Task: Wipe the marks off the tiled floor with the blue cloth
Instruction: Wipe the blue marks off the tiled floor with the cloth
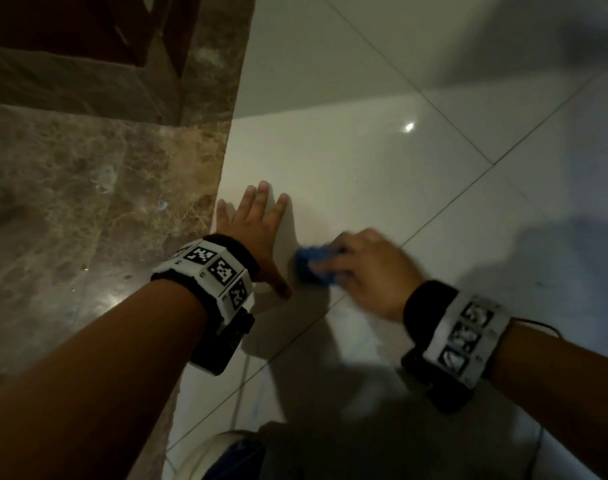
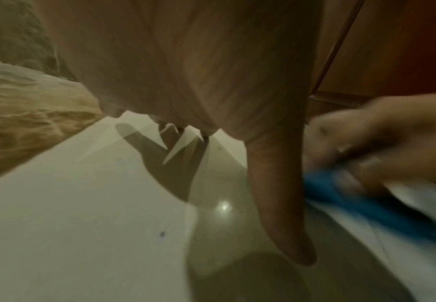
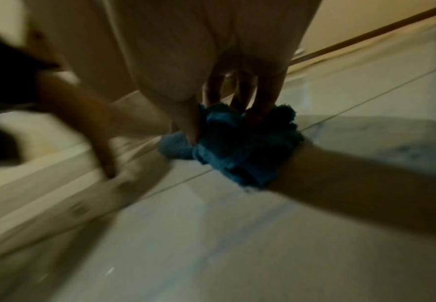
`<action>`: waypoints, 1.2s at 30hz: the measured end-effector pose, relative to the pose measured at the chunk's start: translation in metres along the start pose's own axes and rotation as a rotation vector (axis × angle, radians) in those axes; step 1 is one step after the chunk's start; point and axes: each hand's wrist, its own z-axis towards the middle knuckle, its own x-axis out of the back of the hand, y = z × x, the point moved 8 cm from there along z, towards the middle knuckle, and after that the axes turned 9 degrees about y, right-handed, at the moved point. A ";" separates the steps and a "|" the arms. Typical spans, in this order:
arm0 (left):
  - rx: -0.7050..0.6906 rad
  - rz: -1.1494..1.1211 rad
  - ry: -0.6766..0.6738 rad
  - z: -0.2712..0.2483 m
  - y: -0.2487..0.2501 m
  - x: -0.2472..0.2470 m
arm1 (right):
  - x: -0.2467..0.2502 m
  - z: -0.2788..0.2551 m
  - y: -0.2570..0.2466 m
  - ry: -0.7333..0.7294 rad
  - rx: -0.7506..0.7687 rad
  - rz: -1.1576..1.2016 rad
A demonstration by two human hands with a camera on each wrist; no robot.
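My right hand (image 1: 354, 268) grips a bunched blue cloth (image 1: 313, 266) and presses it onto the white tiled floor (image 1: 416, 188), right beside a grout line; both are motion-blurred. In the right wrist view the fingers (image 3: 266, 96) dig into the cloth (image 3: 237, 151). My left hand (image 1: 257, 223) lies flat on the tile just left of the cloth, fingers spread, thumb (image 2: 281, 200) pointing back. The cloth (image 2: 361, 202) shows blurred at the right of the left wrist view. A small dark speck (image 2: 162, 234) and faint bluish streaks (image 3: 211, 224) mark the tile.
A brown marble strip (image 1: 87, 202) borders the white tiles on the left, next to my left hand. Dark wood (image 1: 70, 26) stands at the far left corner. My knee and a shoe (image 1: 240, 455) sit at the bottom edge. More white tile extends to the right.
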 end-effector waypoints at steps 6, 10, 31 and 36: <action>-0.096 -0.041 0.063 0.008 0.027 0.014 | 0.031 0.009 0.077 0.107 -0.343 0.039; -0.106 -0.035 0.052 0.014 0.036 0.008 | 0.034 0.005 0.080 0.174 -0.484 -0.020; -0.114 -0.013 0.081 0.016 0.032 0.003 | 0.054 0.004 0.131 0.218 -0.580 0.009; -0.116 -0.030 0.080 0.016 0.033 0.002 | 0.036 0.003 0.079 0.145 -0.468 -0.044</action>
